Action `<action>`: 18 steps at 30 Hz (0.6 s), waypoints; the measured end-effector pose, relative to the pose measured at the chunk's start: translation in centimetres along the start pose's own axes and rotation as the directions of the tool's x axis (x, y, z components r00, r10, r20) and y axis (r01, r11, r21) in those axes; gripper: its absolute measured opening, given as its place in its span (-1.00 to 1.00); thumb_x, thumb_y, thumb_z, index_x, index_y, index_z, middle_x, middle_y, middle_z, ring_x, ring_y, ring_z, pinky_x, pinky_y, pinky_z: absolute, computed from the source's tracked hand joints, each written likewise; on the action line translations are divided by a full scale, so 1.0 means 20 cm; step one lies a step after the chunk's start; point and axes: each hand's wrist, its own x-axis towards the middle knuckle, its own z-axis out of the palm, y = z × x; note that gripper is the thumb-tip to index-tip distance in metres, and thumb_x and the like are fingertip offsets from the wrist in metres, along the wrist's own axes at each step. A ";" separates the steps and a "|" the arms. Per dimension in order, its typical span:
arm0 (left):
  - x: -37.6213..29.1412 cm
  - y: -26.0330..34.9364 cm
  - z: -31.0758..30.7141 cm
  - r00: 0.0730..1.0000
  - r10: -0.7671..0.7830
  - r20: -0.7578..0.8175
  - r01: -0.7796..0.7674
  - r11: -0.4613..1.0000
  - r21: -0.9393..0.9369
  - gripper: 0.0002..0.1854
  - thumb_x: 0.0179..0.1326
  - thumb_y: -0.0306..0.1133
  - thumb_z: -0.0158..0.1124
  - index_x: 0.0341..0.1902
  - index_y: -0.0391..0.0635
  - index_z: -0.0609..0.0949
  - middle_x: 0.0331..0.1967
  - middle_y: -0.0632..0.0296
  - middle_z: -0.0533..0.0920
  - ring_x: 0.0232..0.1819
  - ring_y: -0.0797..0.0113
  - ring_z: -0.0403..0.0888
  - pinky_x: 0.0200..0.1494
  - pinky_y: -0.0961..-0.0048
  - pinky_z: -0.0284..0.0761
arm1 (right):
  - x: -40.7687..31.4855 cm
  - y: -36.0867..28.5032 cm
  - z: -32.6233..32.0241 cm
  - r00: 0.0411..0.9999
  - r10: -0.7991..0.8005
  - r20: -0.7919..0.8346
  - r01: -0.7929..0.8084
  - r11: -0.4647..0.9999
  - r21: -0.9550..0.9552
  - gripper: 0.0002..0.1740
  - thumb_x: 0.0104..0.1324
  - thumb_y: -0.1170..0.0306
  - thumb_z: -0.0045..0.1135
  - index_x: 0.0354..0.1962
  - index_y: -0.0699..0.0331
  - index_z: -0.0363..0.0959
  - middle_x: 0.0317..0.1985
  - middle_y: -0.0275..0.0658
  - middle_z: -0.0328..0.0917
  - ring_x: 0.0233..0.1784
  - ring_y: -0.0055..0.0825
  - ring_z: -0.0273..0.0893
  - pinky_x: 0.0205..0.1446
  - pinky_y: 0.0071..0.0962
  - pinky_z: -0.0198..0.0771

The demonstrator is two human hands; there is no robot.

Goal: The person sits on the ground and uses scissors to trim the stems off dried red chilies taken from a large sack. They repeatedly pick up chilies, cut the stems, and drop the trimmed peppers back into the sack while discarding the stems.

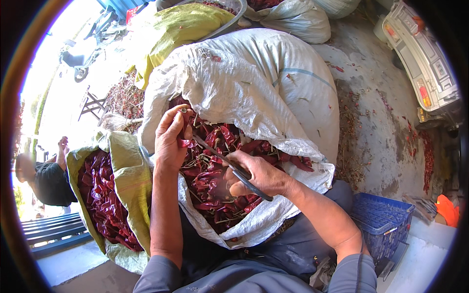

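Observation:
My left hand (171, 137) pinches a dried red chili pepper (187, 143) above the mouth of a large white woven sack (253, 84). Its cut or stem end faces up between thumb and fingers. In my right hand (256, 174) is a pair of dark metal scissors (212, 150), the tips pointing up and left, close to the chili; whether the blades are apart cannot be told. Below both hands, dried red chilies with pale stems (216, 183) fill the sack's opening. A yellow-green woven sack (130, 183) to the left holds destemmed-looking red chilies (104, 197).
A blue plastic crate (384, 216) stands at the right. Behind the yellow-green sack are a straw broom (117, 121) and a heap of stems (126, 95). Another person (51, 183) is at the far left. A vehicle (421, 62) stands at the upper right.

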 end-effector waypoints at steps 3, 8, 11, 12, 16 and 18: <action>0.00 0.01 -0.02 0.999 0.004 0.040 -0.003 1.000 -0.014 -0.72 0.48 -0.38 0.16 0.17 -0.19 0.57 -0.13 0.20 0.65 -0.56 0.60 0.35 -0.49 0.65 0.29 | 0.01 -0.04 0.00 0.963 -0.181 -0.202 0.135 0.966 -0.221 -0.10 0.03 -0.11 0.58 0.08 0.36 0.37 -0.34 -0.28 0.58 -0.29 -0.58 0.56 -0.16 -0.48 0.52; -0.02 0.00 -0.02 0.987 -0.016 0.160 0.023 0.999 -0.045 -0.77 0.45 -0.37 0.20 0.09 -0.19 0.56 -0.23 0.21 0.60 -0.62 0.61 0.27 -0.51 0.65 0.21 | 0.08 -0.08 0.01 0.820 -0.465 -0.334 0.238 0.807 -0.541 -0.10 0.04 -0.19 0.52 0.00 0.39 0.39 -0.51 -0.22 0.48 -0.46 -0.34 0.54 -0.31 -0.35 0.49; -0.04 -0.01 -0.01 0.975 -0.031 0.222 0.050 0.996 -0.077 -0.74 0.39 -0.38 0.28 0.07 -0.20 0.54 -0.25 0.20 0.61 -0.64 0.61 0.23 -0.54 0.63 0.19 | 0.13 -0.08 0.02 0.764 -0.547 -0.342 0.220 0.719 -0.659 -0.11 0.07 -0.28 0.42 -0.02 0.35 0.38 -0.45 -0.15 0.51 -0.40 -0.18 0.59 -0.29 -0.22 0.52; -0.04 -0.01 -0.01 0.968 -0.039 0.249 0.063 0.994 -0.092 -0.73 0.37 -0.39 0.29 0.08 -0.20 0.54 -0.25 0.20 0.61 -0.64 0.61 0.23 -0.54 0.63 0.19 | 0.15 -0.09 0.02 0.759 -0.556 -0.339 0.199 0.693 -0.693 -0.11 0.07 -0.29 0.40 -0.03 0.34 0.38 -0.43 -0.14 0.51 -0.39 -0.14 0.60 -0.29 -0.19 0.53; -0.05 -0.01 0.00 0.974 -0.041 0.224 0.070 0.990 -0.123 -0.69 0.31 -0.42 0.34 0.08 -0.18 0.53 -0.29 0.19 0.61 -0.66 0.61 0.20 -0.57 0.62 0.16 | 0.16 -0.10 0.03 0.760 -0.555 -0.339 0.143 0.651 -0.746 -0.18 0.11 -0.29 0.36 -0.07 0.27 0.37 -0.40 -0.09 0.52 -0.34 -0.05 0.62 -0.27 -0.12 0.55; -0.06 -0.01 0.00 0.978 -0.046 0.204 0.074 0.988 -0.132 -0.70 0.31 -0.43 0.34 0.06 -0.17 0.53 -0.29 0.20 0.62 -0.67 0.61 0.19 -0.57 0.61 0.16 | 0.17 -0.11 0.04 0.762 -0.555 -0.335 0.130 0.637 -0.760 -0.18 0.10 -0.27 0.39 -0.06 0.27 0.39 -0.41 -0.11 0.52 -0.35 -0.07 0.62 -0.28 -0.14 0.54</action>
